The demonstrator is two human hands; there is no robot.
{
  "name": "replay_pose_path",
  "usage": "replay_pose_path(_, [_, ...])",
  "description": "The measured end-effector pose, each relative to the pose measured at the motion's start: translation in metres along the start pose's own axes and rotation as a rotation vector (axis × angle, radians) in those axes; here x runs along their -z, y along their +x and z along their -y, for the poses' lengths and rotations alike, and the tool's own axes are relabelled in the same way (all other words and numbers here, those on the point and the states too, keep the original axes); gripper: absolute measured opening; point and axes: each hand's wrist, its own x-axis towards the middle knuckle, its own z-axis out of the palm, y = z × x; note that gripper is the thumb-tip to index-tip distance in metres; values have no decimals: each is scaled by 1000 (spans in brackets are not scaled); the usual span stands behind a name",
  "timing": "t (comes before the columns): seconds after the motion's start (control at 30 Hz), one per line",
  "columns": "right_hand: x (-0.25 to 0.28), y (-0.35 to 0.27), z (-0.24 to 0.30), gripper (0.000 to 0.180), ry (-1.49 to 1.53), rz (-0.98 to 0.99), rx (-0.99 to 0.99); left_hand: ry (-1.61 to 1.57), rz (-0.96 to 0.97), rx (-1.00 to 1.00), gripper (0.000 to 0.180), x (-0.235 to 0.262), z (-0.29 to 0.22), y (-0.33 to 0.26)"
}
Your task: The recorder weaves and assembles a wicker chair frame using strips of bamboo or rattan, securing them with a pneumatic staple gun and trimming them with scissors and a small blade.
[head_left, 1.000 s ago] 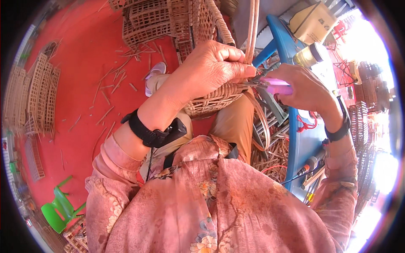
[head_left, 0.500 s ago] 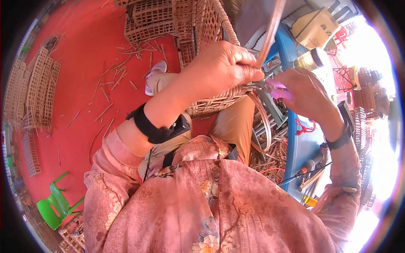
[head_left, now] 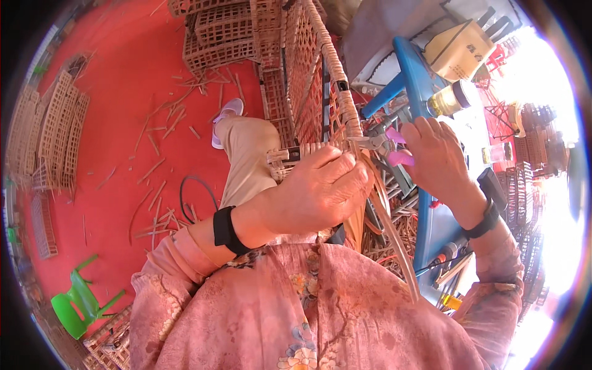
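A half-woven rattan basket [head_left: 308,68] leans between my knees, its wrapped rim running down toward my hands. My left hand [head_left: 324,191] is closed around rattan strips just below the rim's near end. A long flat rattan strip [head_left: 394,243] trails from there down across my shirt to the right. In my right hand [head_left: 439,163] is a pair of pliers [head_left: 401,158] with pink handles. Their metal jaws touch the rim's end, where a strip comes off; whether they grip it I cannot tell. My left fingertips are hidden behind the hand.
On the right stands a blue stool or table [head_left: 424,228] with a jar [head_left: 450,98] and a beige bag [head_left: 459,52]. Cut strips [head_left: 401,237] lie beneath it. Woven panels [head_left: 58,132] are stacked on the red floor at left, near a green chair [head_left: 80,302].
My left hand has come down toward my body, and the strip that pointed upward now hangs downward. The basket has tilted more upright. The pliers have shifted slightly down to the rim's end.
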Motion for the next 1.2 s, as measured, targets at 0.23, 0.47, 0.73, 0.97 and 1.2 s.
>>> replay_pose_path(0.23, [4,5,1,23,-51,-13,48,9,135,-104,29,5,-4,1])
replay_pose_path(0.47, [6,-19,-16,49,671,-43,-628,224,-225,307,21,50,40,6])
replay_pose_path(0.73, [-85,-153,-117,80,464,-216,-1102,141,16,446,59,49,24,21])
replay_pose_path(0.97, [-117,-178,-131,87,176,38,-1228,-43,230,340,36,1,13,34])
replay_pose_path(1.2, [-135,-175,-128,84,72,206,-1244,-480,245,695,16,-13,39,46])
